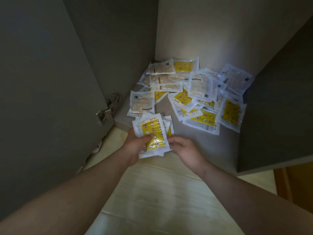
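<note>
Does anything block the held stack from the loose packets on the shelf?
Nothing visible does. The left hand grips the stack, the right hand touches its edge, and the loose packets lie beyond on the shelf.

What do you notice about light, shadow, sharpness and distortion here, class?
Head view: dim overall; brightest on the back wall and loose packets; cabinet door in deep shadow; forearms stretched by the wide lens; held stack and left hand slightly soft.

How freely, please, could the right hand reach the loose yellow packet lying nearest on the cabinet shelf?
Probably yes: the right hand only touches the held stack, and bare shelf lies between it and that packet.
</note>
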Tool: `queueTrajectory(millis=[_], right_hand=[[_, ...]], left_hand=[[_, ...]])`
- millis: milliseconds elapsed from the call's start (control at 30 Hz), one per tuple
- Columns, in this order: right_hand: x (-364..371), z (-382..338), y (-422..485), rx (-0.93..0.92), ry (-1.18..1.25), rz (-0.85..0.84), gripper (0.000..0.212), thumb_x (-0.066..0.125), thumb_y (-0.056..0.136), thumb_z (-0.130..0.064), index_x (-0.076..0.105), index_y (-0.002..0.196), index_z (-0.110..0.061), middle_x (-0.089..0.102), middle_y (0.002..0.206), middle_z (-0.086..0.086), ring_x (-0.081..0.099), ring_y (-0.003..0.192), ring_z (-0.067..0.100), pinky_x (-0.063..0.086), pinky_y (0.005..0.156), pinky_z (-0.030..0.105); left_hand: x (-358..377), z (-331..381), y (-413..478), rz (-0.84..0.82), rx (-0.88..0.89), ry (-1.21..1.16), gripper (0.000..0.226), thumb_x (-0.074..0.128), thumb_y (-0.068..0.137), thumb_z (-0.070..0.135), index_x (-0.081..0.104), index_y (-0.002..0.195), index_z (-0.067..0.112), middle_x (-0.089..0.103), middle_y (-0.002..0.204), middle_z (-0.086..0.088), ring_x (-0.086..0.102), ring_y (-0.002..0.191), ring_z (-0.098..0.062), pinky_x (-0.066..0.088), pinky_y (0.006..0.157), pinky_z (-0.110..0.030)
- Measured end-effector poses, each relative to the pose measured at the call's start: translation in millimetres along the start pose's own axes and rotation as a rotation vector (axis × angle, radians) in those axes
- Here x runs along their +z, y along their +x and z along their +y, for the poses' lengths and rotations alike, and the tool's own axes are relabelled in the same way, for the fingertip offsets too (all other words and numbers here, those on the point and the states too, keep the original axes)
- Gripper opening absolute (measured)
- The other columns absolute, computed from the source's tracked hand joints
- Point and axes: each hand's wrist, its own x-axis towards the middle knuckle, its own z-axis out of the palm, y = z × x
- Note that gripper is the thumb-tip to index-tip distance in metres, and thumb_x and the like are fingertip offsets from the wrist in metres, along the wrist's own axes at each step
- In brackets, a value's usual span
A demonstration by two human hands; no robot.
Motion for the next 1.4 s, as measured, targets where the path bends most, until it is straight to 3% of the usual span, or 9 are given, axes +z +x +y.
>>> queueTrajectory(millis=[133, 233, 300, 467, 567, 767, 1000, 1200, 1400], right_hand=[[-3.1, -8.2, 10.0, 0.176, 0.222, 0.265, 0.024, 0.056, 0.086, 0.0, 0.062, 0.07, -0.017, 0.061, 0.075, 0.001, 0.056, 0.072, 0.013, 0.043, 0.067, 0.02], [2.8, -7.5, 20.0, 0.229, 0.306, 0.393, 0.014, 0.066, 0.085, -0.009, 0.057, 0.096, -0.008, 0.063, 0.093, 0.01, 0.061, 0.085, 0.024, 0.05, 0.08, 0.036], [9.4, -9.5, 24.7, 0.212, 0.279, 0.357, 0.033, 0.071, 0.081, -0.011, 0.058, 0.11, 0.0, 0.068, 0.103, 0.014, 0.066, 0.088, 0.025, 0.054, 0.077, 0.032], [21.4, -19.6, 34.2, 0.226, 0.331, 0.307, 0.046, 0.077, 0.073, -0.006, 0.059, 0.115, -0.004, 0.071, 0.102, 0.014, 0.07, 0.088, 0.029, 0.058, 0.077, 0.046], [25.5, -24.0, 29.3, 0.242, 0.367, 0.304, 0.044, 0.074, 0.075, 0.001, 0.058, 0.115, 0.0, 0.07, 0.103, 0.016, 0.07, 0.085, 0.029, 0.06, 0.069, 0.039], [45.2, -58.4, -37.4, 0.422, 0.564, 0.315, 0.048, 0.066, 0.079, 0.012, 0.051, 0.123, 0.003, 0.066, 0.109, 0.023, 0.067, 0.081, 0.032, 0.057, 0.072, 0.045], [29.7, -187.8, -131.1, 0.51, 0.621, 0.333, 0.054, 0.065, 0.081, 0.01, 0.046, 0.127, -0.008, 0.063, 0.116, 0.017, 0.064, 0.084, 0.026, 0.055, 0.08, 0.044], [-8.5, -360.1, -204.4, 0.352, 0.519, 0.135, 0.034, 0.063, 0.083, 0.009, 0.055, 0.11, -0.009, 0.07, 0.092, 0.003, 0.068, 0.066, 0.006, 0.057, 0.058, 0.024], [-32.4, -502.3, -290.4, 0.168, 0.394, -0.132, 0.038, 0.062, 0.084, 0.007, 0.056, 0.118, -0.008, 0.071, 0.107, 0.006, 0.07, 0.093, 0.021, 0.056, 0.085, 0.042]], left_hand=[[0.9, -0.9, -2.4, 0.058, -0.008, -0.03, 0.043, 0.067, 0.083, -0.002, 0.052, 0.122, 0.001, 0.065, 0.115, -0.016, 0.067, 0.094, -0.031, 0.058, 0.068, -0.036], [-1.2, 0.1, -1.6, 0.022, -0.023, 0.0, 0.052, 0.071, 0.079, 0.0, 0.051, 0.126, 0.004, 0.064, 0.119, -0.017, 0.065, 0.102, -0.033, 0.056, 0.079, -0.041], [-0.1, 1.7, -5.3, -0.058, -0.019, -0.001, 0.048, 0.068, 0.081, -0.002, 0.052, 0.126, 0.002, 0.064, 0.119, -0.019, 0.065, 0.103, -0.034, 0.056, 0.083, -0.043], [-0.3, 3.3, -4.7, -0.089, -0.006, -0.036, 0.046, 0.064, 0.084, -0.001, 0.052, 0.127, 0.005, 0.064, 0.118, -0.019, 0.064, 0.103, -0.035, 0.056, 0.083, -0.045], [-6.8, 4.3, -10.0, -0.056, -0.012, 0.009, 0.049, 0.066, 0.083, -0.001, 0.05, 0.129, 0.005, 0.064, 0.118, -0.019, 0.065, 0.103, -0.035, 0.054, 0.086, -0.048], [-16.2, 23.1, -87.4, -0.009, -0.104, 0.128, 0.03, 0.064, 0.084, -0.005, 0.058, 0.11, 0.009, 0.069, 0.1, -0.012, 0.07, 0.079, -0.019, 0.059, 0.065, -0.031], [-8.7, 122.7, -219.9, 0.03, -0.135, 0.157, 0.039, 0.064, 0.082, -0.008, 0.056, 0.118, 0.001, 0.067, 0.109, -0.018, 0.067, 0.093, -0.029, 0.057, 0.078, -0.036], [4.9, 260.4, -362.5, 0.107, -0.032, 0.014, 0.04, 0.07, 0.077, -0.002, 0.059, 0.115, -0.001, 0.068, 0.108, -0.02, 0.068, 0.091, -0.03, 0.057, 0.08, -0.04], [21.3, 351.9, -515.7, 0.35, 0.108, -0.195, 0.032, 0.068, 0.08, -0.004, 0.057, 0.106, 0.01, 0.071, 0.095, -0.007, 0.071, 0.08, -0.02, 0.059, 0.07, -0.033]])
